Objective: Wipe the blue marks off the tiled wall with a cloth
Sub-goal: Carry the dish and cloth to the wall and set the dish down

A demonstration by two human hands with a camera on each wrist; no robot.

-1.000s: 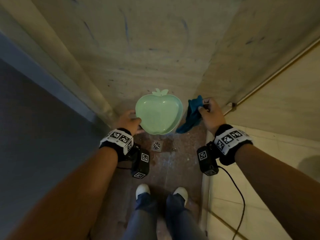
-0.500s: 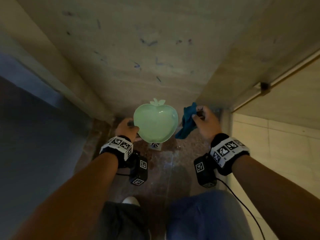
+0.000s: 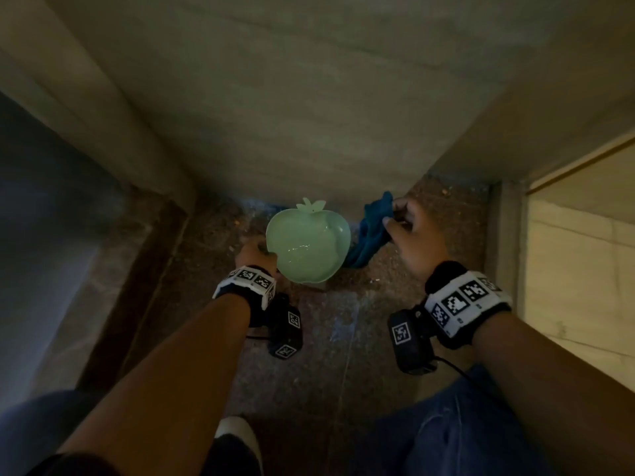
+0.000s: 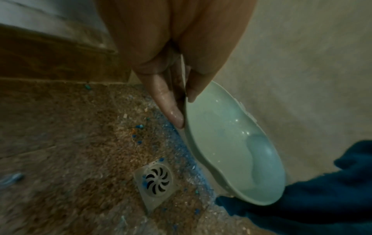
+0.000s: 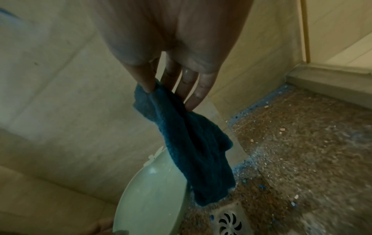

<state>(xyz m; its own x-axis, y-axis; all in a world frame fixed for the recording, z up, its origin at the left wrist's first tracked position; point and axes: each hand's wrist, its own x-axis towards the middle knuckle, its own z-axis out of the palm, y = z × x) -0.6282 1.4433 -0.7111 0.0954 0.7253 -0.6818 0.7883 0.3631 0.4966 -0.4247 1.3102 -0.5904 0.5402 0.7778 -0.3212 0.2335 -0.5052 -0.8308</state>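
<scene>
My left hand (image 3: 257, 250) pinches the near rim of a pale green apple-shaped bowl (image 3: 307, 245), thumb inside and fingers (image 4: 173, 111) beneath. The bowl (image 4: 231, 151) tilts low over the floor, with a little bluish water pooled at its far end. My right hand (image 3: 395, 214) pinches the top of a dark blue cloth (image 3: 372, 231), which hangs down beside the bowl's right edge. In the right wrist view the cloth (image 5: 191, 143) dangles with its lower end near the floor. The tiled wall (image 3: 309, 97) rises just behind; a faint blue mark (image 5: 6, 11) shows high on it.
A square metal floor drain (image 4: 156, 178) sits under the bowl. The speckled brown floor (image 3: 326, 338) carries blue crumbs along the wall base. A raised pale threshold (image 3: 505, 252) is on the right and a dark wooden frame (image 3: 137, 269) on the left. My knees and a white shoe (image 3: 237, 438) are below.
Both hands have dropped toward the floor with the bowl and the cloth. The view has tipped downward, so the marked upper wall has left the picture.
</scene>
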